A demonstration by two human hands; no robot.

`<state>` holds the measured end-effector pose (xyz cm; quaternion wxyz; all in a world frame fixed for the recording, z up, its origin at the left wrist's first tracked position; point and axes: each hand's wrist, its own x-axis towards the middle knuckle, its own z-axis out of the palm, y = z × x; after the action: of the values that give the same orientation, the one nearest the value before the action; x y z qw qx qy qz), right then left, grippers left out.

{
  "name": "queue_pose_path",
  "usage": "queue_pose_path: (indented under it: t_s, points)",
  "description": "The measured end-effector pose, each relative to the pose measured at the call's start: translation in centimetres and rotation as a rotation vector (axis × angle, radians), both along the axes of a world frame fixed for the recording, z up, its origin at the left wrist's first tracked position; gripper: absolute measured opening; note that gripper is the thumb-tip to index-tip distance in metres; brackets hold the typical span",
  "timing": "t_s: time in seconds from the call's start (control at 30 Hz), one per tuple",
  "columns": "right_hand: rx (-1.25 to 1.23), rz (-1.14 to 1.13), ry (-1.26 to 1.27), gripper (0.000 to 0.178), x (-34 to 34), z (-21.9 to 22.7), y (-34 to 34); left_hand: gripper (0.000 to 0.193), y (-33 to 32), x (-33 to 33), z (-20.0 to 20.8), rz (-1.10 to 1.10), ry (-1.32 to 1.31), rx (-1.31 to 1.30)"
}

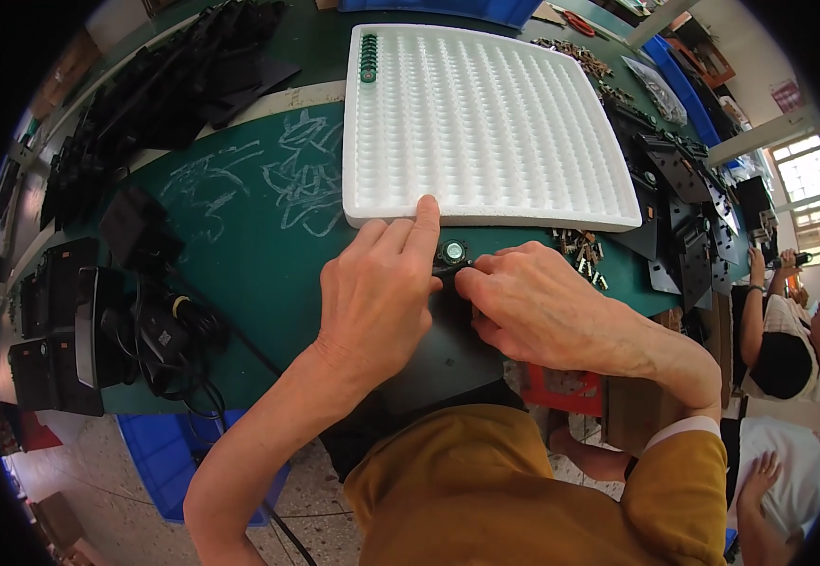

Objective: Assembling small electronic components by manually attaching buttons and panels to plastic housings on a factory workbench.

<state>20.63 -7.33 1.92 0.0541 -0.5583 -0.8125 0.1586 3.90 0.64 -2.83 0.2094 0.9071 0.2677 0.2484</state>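
A dark flat plate lies at the near table edge, between my hands. At its far end sits a round black part with a pale, shiny centre. My left hand is closed at the left side of this part, its index finger stretched out to the near edge of a white foam tray. My right hand is closed, thumb and fingers pinched at the part's right side. Whatever sits between those fingertips is hidden. Small green round pieces stand in a row in the tray's far left corner.
Small metal pieces lie right of my hands. Black panels pile up on the right, more black parts at far left. Cables and a black adapter lie left. A blue bin is below. Other people are at right.
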Motion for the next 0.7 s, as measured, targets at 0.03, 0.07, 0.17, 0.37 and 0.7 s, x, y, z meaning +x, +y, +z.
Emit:
queue_pose_path:
  t_s: [0.03,0.07,0.17,0.37,0.7]
  points:
    - [-0.007,0.016,-0.019,0.012,-0.1,0.2,0.1,0.073,0.0,0.0,0.0,0.002,-0.008,0.008]
    - [-0.013,0.033,-0.037,0.012,-0.1,0.3,0.1,0.073,0.0,0.0,0.0,0.002,-0.009,0.006]
    - [0.007,0.014,-0.019,0.015,-0.1,0.1,-0.2,0.073,0.0,0.0,0.0,0.006,-0.01,0.006]
    - [-0.006,-0.031,-0.024,0.017,0.0,0.0,-1.8,0.074,0.0,-0.1,0.0,-0.003,-0.001,-0.002]
    - [0.071,-0.135,0.117,0.011,0.3,-0.9,-2.9,0.078,-0.2,0.0,-0.2,0.002,-0.01,-0.001]
